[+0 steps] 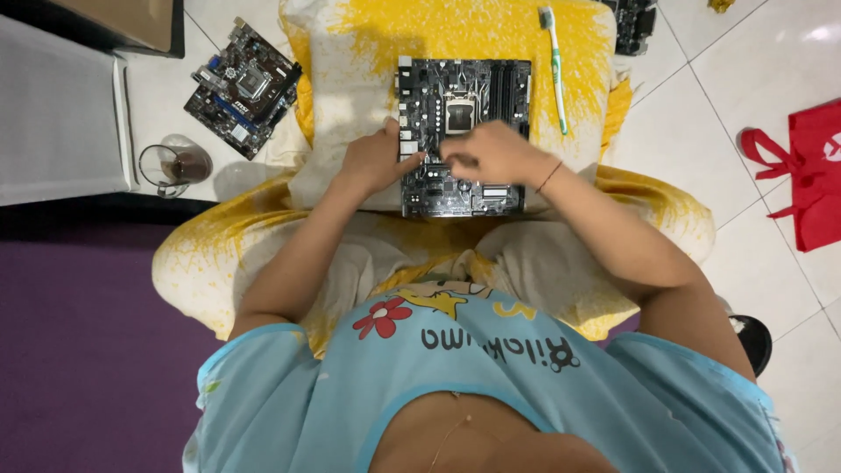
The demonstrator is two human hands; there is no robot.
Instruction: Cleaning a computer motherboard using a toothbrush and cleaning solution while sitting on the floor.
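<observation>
A black computer motherboard (pixel 464 96) lies flat on a yellow and white cloth (pixel 368 70) in front of me. My left hand (pixel 377 158) rests on the board's left edge, fingers curled against it. Over the middle of the board my right hand (pixel 491 151) has its fingers pinched together; whether it holds something small I cannot tell. A thin bracelet sits on my right wrist.
A green and white toothbrush (pixel 554 66) lies on the cloth right of the board. A second motherboard (pixel 243 86) sits on the tile floor at left, near a glass cup (pixel 175 166). A red bag (pixel 806 175) is at far right, a third board (pixel 635 22) at top.
</observation>
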